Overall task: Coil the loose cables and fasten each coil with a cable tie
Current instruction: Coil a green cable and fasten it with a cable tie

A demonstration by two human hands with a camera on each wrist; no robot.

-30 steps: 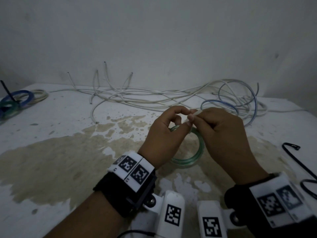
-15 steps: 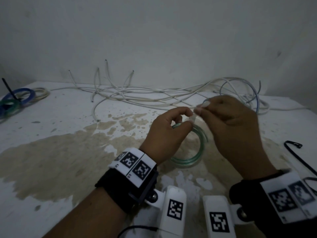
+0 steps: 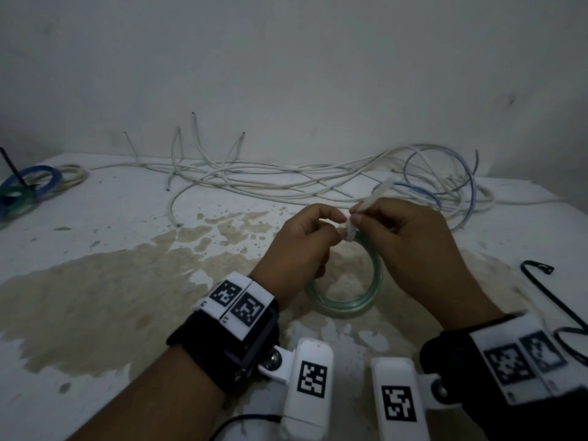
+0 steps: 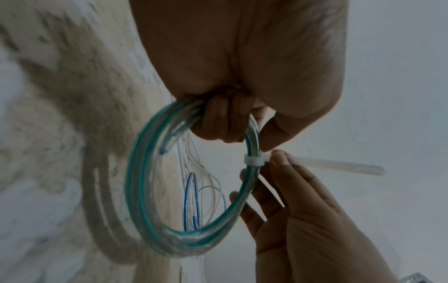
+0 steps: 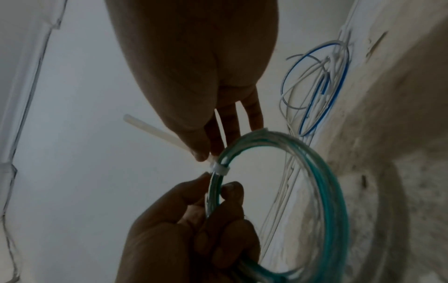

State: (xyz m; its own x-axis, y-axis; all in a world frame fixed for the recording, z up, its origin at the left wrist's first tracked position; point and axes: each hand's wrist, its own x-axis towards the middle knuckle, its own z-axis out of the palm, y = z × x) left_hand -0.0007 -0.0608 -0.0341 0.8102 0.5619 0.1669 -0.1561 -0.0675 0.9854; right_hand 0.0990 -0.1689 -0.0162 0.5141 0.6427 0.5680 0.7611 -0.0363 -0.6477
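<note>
A coil of clear green-tinted cable (image 3: 343, 300) hangs just above the stained table. My left hand (image 3: 334, 224) grips its top, fingers curled round the strands (image 4: 225, 122). A white cable tie (image 4: 252, 159) is drawn snug around the coil right beside those fingers. My right hand (image 3: 356, 214) pinches the tie's tail between thumb and forefinger close to the tie's head. The free tail (image 3: 378, 189) sticks up and away past the fingers. The right wrist view shows the same band (image 5: 219, 169) with the left hand's fingers (image 5: 227, 193) below it.
Loose white and blue cables (image 3: 286, 183) sprawl along the wall at the back. Tied blue and green coils (image 3: 28, 186) lie at the far left edge. A black cable (image 3: 547, 288) curls at the right edge. The table (image 3: 95, 297) carries a wide brown stain.
The right hand drew the tie's tail up and to the right, then came back down close to the coil. The left hand kept hold of the coil throughout.
</note>
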